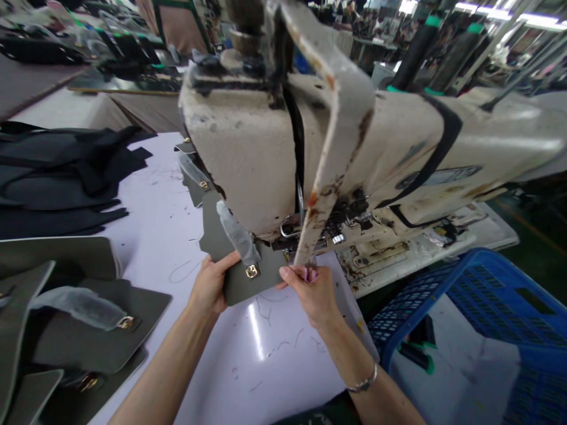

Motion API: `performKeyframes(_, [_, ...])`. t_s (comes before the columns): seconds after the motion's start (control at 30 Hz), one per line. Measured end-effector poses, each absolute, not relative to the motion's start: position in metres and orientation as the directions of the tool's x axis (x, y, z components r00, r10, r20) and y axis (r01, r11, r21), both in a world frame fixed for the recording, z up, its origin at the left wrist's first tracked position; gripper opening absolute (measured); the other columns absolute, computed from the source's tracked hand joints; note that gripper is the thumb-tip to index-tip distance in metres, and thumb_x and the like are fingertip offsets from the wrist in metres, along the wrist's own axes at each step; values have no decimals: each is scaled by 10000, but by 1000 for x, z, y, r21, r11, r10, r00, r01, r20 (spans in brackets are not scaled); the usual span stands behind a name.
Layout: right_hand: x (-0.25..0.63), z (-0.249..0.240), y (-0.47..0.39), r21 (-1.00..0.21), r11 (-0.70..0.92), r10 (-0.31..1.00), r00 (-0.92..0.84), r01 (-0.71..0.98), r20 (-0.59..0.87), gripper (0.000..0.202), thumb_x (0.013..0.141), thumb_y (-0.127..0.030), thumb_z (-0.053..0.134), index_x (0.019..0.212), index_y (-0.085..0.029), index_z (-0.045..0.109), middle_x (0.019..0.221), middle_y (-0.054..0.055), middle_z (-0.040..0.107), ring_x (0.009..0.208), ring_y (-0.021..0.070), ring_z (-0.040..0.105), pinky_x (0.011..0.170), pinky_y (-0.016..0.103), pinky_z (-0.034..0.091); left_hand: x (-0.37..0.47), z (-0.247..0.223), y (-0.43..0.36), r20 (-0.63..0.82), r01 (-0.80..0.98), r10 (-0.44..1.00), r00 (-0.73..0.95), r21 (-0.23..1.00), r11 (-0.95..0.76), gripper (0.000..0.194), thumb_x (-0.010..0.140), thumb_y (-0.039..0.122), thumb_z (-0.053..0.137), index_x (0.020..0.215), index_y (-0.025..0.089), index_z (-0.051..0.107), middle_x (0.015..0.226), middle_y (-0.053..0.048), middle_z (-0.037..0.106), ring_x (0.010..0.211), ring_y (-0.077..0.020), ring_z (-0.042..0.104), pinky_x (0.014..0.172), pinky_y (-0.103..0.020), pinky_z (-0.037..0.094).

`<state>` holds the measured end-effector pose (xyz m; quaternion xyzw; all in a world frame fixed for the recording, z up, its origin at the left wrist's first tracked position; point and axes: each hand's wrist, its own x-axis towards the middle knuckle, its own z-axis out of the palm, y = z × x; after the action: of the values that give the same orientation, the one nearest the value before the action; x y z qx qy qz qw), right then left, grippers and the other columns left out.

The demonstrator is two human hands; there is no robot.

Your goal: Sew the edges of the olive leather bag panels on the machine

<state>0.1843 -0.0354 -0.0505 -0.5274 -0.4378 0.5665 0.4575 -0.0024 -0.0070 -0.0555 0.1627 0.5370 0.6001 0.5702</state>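
Observation:
A flat grey-green bag panel [241,290] lies on the white table under the head of a sewing machine [239,153]. On the panel is a gold-coloured buckle [252,271] with a strap wrapped in clear plastic [237,233]. My left hand [210,284] grips the panel's left edge, its thumb on top beside the strap. My right hand [315,292] is closed, thumb and forefinger pinching the panel's right edge close to the needle area. Something small and pink [310,273] shows at its fingers; I cannot make out what it is. The machine's guard bar hides the needle.
Several similar panels [101,348] with wrapped straps are piled at left, below a stack of black fabric pieces [57,177]. A blue plastic basket [478,265] with thread spools stands at right. Loose threads lie on the white tabletop [248,378]. Another panel lies behind the machine head.

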Motion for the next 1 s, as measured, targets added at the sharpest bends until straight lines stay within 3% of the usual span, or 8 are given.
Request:
performKeyframes(0.2, [171,-47,-25,-969,-199,966,140,-143,-219,281,791,-431,809,644,-191,812,621,56,761,663,197,698,715,292,528,0,-47,13,-357,-462,868,-346,870,173,556,538,244,943,1051,155,748,995,-83,806,752,-264,765,695,-389,682])
performKeyframes(0.47, [155,-45,-18,-950,-211,931,249,-229,-267,343,752,-430,816,530,-185,726,528,41,694,541,162,613,615,293,470,-3,-46,28,-291,-443,893,-344,888,119,538,525,225,941,1019,157,738,958,-91,804,715,-270,755,659,-393,670])
performKeyframes(0.77, [153,-48,-26,-946,-188,941,228,-264,-250,305,754,-441,842,590,-192,776,599,38,720,636,164,629,675,283,485,-2,-44,28,-288,-405,894,-345,904,135,549,530,264,947,1028,152,745,977,-83,800,717,-244,748,694,-371,660])
performKeyframes(1.0, [140,-43,-34,-912,-219,933,199,-346,-300,332,780,-432,820,549,-198,771,489,-17,566,524,116,487,604,272,410,-5,-48,28,-268,-387,898,-348,914,123,575,542,267,967,1061,145,754,977,-86,808,708,-239,740,695,-370,648])
